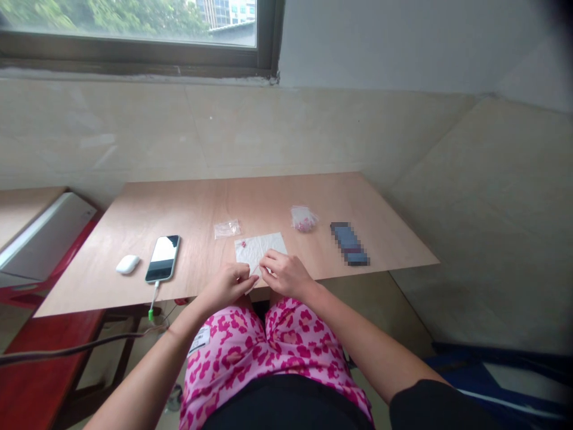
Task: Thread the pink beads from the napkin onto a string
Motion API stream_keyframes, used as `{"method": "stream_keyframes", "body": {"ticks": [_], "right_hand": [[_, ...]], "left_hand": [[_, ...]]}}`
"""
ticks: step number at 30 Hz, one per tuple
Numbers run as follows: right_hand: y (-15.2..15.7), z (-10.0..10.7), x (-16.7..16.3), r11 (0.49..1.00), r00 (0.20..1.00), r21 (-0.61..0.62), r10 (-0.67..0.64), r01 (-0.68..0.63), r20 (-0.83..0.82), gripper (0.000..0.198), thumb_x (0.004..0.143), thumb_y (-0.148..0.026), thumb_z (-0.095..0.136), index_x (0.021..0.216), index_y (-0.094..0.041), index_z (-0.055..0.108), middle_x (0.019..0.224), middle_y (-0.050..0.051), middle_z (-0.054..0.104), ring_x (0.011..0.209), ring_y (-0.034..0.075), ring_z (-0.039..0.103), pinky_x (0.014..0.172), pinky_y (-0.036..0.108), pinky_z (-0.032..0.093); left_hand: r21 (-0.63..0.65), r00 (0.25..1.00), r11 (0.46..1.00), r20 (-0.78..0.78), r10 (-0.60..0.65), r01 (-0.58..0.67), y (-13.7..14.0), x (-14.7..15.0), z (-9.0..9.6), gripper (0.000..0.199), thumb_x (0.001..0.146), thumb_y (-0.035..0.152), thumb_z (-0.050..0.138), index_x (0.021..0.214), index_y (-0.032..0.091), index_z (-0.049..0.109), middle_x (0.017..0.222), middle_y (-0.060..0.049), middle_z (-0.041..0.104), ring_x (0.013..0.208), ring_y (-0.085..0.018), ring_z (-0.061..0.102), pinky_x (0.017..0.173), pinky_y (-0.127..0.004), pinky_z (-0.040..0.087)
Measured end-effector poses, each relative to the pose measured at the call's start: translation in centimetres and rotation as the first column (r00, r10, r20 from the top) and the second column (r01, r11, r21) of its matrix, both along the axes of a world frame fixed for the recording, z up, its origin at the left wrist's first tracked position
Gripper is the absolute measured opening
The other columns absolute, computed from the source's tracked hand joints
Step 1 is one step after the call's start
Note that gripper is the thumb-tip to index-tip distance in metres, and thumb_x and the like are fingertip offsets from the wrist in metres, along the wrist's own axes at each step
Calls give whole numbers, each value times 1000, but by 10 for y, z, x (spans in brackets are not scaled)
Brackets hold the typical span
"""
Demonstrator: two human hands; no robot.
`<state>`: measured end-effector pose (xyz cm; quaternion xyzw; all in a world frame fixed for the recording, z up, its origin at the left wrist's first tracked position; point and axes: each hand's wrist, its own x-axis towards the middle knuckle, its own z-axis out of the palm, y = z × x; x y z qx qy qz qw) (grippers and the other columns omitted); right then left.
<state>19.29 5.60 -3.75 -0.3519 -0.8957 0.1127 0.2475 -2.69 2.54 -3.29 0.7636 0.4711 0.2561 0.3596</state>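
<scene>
White tissue sheet with a small pinkish-red cluster on it.
The thin, lightly creased sheet lies flat and slightly askew at the near edge of the wooden tabletop, its near part partly hidden; the cluster, too small to make out, sits toward its far-left corner.

Two bags, one tissue

A pale-brown wooden tabletop carries a thin white sheet; left of it, a clear plastic packet, pale-framed phone, rounded white case; right, a pink-filled clear bag, blurred dark oblong.
</scene>
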Motion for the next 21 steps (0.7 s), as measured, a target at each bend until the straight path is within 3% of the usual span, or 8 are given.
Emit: {"method": "stream_keyframes", "body": {"ticks": [5,12,16,18,21], "right_hand": [[1,5,2,997,995,75,-23,15,102,15,100,-22,56,88,-20,65,93,4,66,76,16,58,60,28,34],[9,6,11,996,996,-17,-88,87,-7,10,96,-19,58,88,-21,63,91,3,67,77,16,59,64,27,38],[8,7,11,1000,999,-4,-30,30,14,8,93,-18,60,87,-21,63,88,3,67,77,17,59,65,27,39],[6,8,10,1000,999,11,2,-2,35,8,93,-18,59,87,-21,63,89,4,67,76,17,59,64,27,40],[4,8,8,1000,1000,-19,19,-18,19,6,93,-20,62,88,-21,64,88,4,69,79,18,61,68,27,43]], "left_hand": [[-35,992,999,-124,-13,9,3,-10,1,49,101,42,54,59,21,39,60,2,44,56,-13,39,54,-29,29],[36,993,999,-117,8,-4,5,-14,2,46,103,38,51,61,21,45,68,-1,53,60,-15,48,58,-29,39],[141,991,986,-81,103,-91,5,-12,1,22,97,38,63,84,21,60,89,-4,64,79,-19,60,69,-31,49],[165,996,985,-60,64,-54,5,-11,0,15,99,36,63,96,21,64,99,-5,67,88,-21,63,76,-33,51],[150,999,988,-41,-15,21,3,-9,-3,20,104,34,54,95,22,66,95,-5,68,87,-20,65,77,-33,53]]}}
